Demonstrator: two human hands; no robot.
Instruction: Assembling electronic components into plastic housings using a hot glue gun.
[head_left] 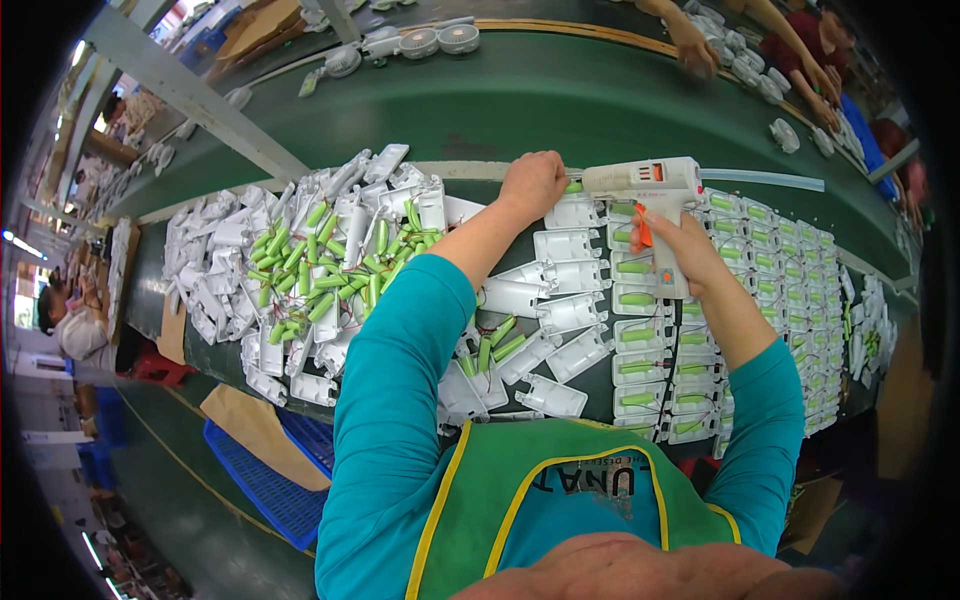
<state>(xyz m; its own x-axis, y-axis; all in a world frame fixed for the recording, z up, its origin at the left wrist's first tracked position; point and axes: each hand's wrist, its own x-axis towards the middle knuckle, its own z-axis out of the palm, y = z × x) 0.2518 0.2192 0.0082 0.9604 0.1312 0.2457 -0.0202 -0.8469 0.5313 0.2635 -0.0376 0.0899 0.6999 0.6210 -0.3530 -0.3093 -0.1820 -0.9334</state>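
The right hand (672, 240) wraps its grip around a white glue gun (640, 180) at the table's (600, 390) far side. The left hand (535, 185), its pinch unclear, is beside a green battery (573, 187). Gluing seems in hand, next calling for steady aim.

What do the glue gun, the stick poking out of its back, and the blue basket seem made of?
Glue gun: probably hard plastic, judging by its smooth white casing. Glue stick: likely hot-melt resin, given its translucent, milky look. Blue basket: probably moulded plastic, from its even colour and openwork lattice.
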